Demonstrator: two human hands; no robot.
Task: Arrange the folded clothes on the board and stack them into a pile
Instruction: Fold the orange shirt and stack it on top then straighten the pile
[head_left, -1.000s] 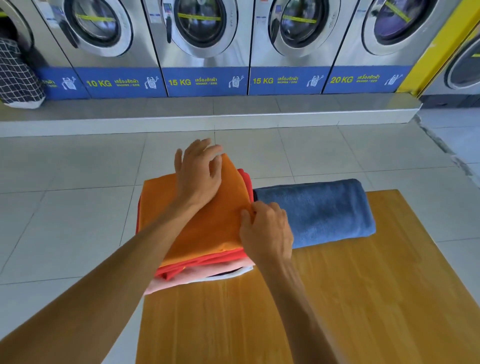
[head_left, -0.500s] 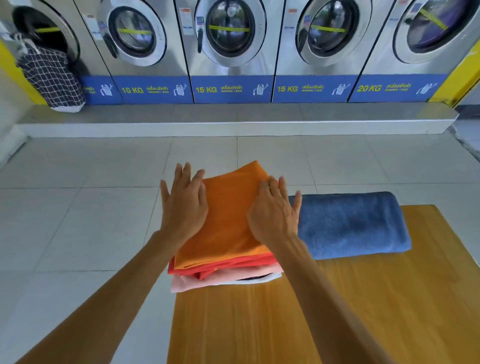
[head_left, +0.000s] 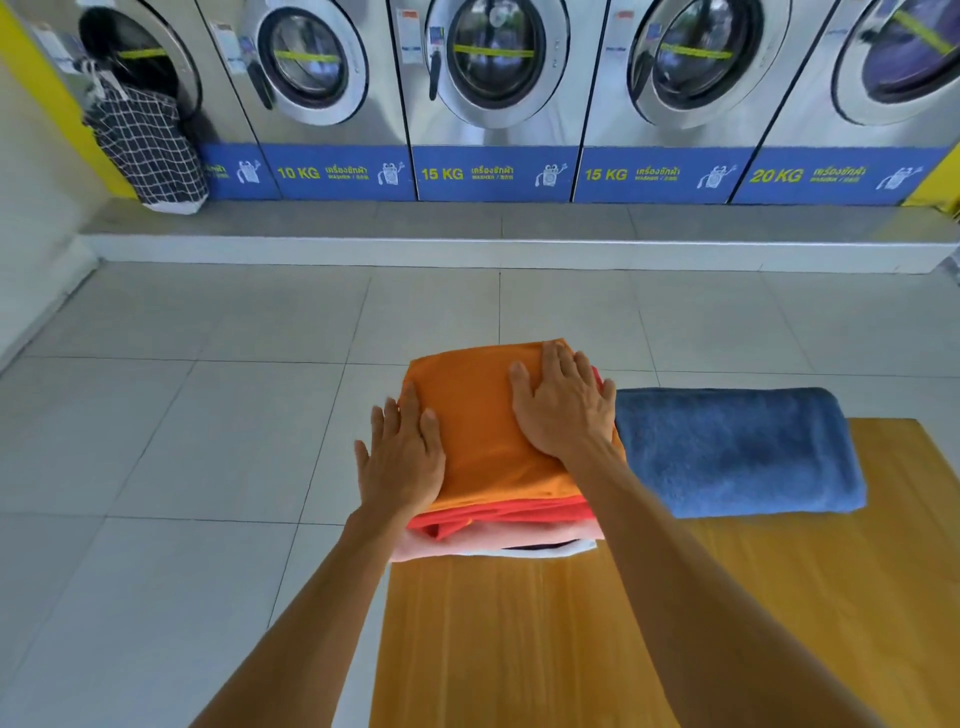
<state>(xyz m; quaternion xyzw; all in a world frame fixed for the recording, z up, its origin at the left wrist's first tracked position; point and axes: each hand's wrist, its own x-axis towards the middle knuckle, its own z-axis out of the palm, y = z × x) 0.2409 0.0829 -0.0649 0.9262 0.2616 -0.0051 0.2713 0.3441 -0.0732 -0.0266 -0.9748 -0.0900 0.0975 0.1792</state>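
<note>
Head view: left hand (head_left: 402, 462) hides pile (head_left: 488, 447) edge.

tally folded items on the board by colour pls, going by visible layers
orange: 1
red: 1
pink: 1
white: 1
blue: 1, lying beside the pile
Total: 5 visible; a dark sliver above the white may be another layer, cannot tell.

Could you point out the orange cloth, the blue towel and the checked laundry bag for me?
orange cloth (head_left: 485, 441): head view, middle of its top face, between the hands.
blue towel (head_left: 737, 452): head view, centre of its upper surface.
checked laundry bag (head_left: 148, 150): head view, middle of its side.
</note>
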